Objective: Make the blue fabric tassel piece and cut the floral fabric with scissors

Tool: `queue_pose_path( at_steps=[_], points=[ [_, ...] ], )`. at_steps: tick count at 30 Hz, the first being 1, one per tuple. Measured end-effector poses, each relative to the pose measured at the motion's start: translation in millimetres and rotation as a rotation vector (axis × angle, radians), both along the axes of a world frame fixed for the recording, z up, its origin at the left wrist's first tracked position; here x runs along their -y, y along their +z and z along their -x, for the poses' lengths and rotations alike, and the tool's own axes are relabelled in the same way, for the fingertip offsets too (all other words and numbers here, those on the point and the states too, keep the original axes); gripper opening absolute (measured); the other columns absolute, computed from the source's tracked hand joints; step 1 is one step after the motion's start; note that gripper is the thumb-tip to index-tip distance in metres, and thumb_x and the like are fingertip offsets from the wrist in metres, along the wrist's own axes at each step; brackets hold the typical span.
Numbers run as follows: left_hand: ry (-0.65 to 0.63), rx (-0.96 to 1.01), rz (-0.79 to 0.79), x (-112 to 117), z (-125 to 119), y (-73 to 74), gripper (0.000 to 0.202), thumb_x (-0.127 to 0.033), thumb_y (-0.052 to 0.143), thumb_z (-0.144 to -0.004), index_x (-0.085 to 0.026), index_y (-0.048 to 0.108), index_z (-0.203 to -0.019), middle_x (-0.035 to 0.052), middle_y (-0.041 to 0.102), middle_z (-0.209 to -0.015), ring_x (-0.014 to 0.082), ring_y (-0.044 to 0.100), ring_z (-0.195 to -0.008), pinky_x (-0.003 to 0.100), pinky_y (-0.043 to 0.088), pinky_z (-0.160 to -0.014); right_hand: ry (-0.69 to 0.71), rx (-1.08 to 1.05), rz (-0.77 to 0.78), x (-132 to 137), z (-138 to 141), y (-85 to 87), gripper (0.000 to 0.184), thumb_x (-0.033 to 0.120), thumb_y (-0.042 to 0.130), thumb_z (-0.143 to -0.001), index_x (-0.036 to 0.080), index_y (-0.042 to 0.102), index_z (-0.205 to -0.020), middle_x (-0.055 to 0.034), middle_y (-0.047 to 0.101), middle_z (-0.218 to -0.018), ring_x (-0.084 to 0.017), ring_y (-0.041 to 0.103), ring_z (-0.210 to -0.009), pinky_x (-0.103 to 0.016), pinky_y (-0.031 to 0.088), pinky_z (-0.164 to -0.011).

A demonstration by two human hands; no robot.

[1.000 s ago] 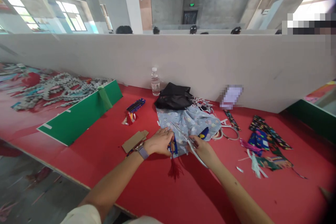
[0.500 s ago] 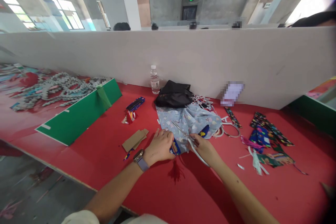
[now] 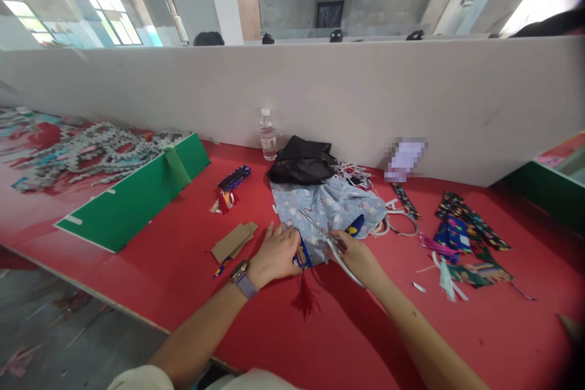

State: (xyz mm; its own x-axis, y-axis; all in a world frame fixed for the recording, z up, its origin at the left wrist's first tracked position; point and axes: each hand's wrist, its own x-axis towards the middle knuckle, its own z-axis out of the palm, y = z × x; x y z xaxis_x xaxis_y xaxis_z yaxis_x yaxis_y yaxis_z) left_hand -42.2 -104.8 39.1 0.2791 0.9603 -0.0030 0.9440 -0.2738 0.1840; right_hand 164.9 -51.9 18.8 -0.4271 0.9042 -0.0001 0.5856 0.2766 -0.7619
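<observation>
My left hand (image 3: 278, 253), with a watch (image 3: 239, 270) on its wrist, is curled over a blue patterned fabric strip (image 3: 302, 250) on the table. A red tassel (image 3: 305, 297) hangs out below the strip, whose far part is covered by my fingers. In my right hand (image 3: 351, 254) is a pair of scissors (image 3: 315, 223) with long white handles, blades pointing up and left. The blades lie over a light blue floral cloth (image 3: 320, 204). Close to my right fingers, another dark blue patterned piece (image 3: 355, 226) rests on that cloth.
Brown cardboard pieces (image 3: 234, 242) lie left of my hands. Behind the cloth are a black bag (image 3: 301, 161) and a water bottle (image 3: 268, 135). Patterned strips (image 3: 473, 219) and ribbons spread at right. A green divider (image 3: 132, 198) and a white partition (image 3: 292, 85) bound the table.
My left fingers have spread slightly on the strip. My right hand keeps the scissors in nearly the same place. The whole view has tilted a little.
</observation>
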Motion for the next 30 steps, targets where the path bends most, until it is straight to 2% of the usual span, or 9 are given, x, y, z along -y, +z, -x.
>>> queue_pose_path(
  at_steps=[17,26,30],
  points=[
    [0.014,0.017,0.031,-0.6,1.5,-2.7,0.053,-0.046,0.072,-0.059,-0.020,0.048,-0.099,0.0116,0.050,-0.125,0.0345,0.036,-0.122,0.056,0.020,-0.103,-0.004,-0.001,-0.001,-1.0,-1.4,-3.0,0.027,0.037,0.056,-0.074,0.021,0.055,-0.095,-0.0023,0.065,-0.081,-0.017,0.061,-0.070,-0.024,0.043,-0.062],
    [0.021,0.003,0.043,1.4,1.0,-3.8,0.060,-0.052,0.073,-0.056,-0.019,0.050,-0.102,0.0136,0.046,-0.133,0.0359,0.034,-0.124,0.059,0.016,-0.104,-0.005,0.012,0.000,-1.3,-0.7,-3.4,0.026,0.035,0.056,-0.074,0.021,0.055,-0.095,-0.0022,0.066,-0.080,-0.017,0.062,-0.069,-0.023,0.044,-0.061],
    [0.031,0.041,0.092,-0.4,8.7,-4.5,0.064,-0.056,0.074,-0.053,-0.020,0.050,-0.100,0.0130,0.040,-0.138,0.0372,0.032,-0.126,0.060,0.016,-0.103,-0.009,0.001,0.004,-1.4,-1.0,-4.2,0.027,0.035,0.056,-0.073,0.022,0.056,-0.096,-0.0019,0.067,-0.082,-0.017,0.063,-0.071,-0.023,0.045,-0.063]
  ],
)
